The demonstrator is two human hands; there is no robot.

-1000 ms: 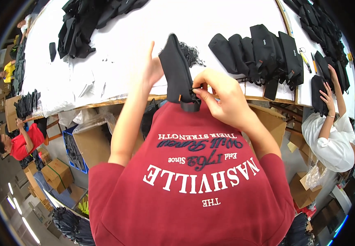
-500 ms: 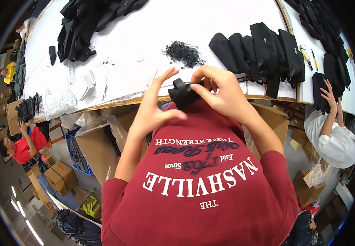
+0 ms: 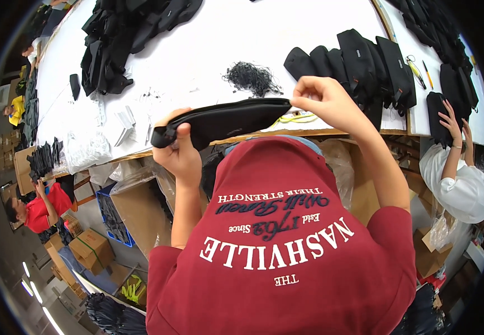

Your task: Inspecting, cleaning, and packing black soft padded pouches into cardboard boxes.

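Observation:
A long black fabric pouch is stretched sideways in front of my chest, just over the table's near edge. What looks like a zip runs along its upper edge. My left hand grips the left end, thumb on the near side, where a black loop sticks out. At the other end, my right hand pinches the upper corner between thumb and fingers. Something thin and yellow lies on the table just below that corner. Beyond the pouch sits a tangled heap of black threads.
Several black pouches lie in a row at right. A large black pile fills the far left of the white table, near clear plastic bags. A person in white handles black pieces at right; another in red is at left.
The pouch, bunched between my hands before, is now drawn out lengthwise. My left hand, open earlier, has moved left and closed on one end; my right hand has moved right with the other.

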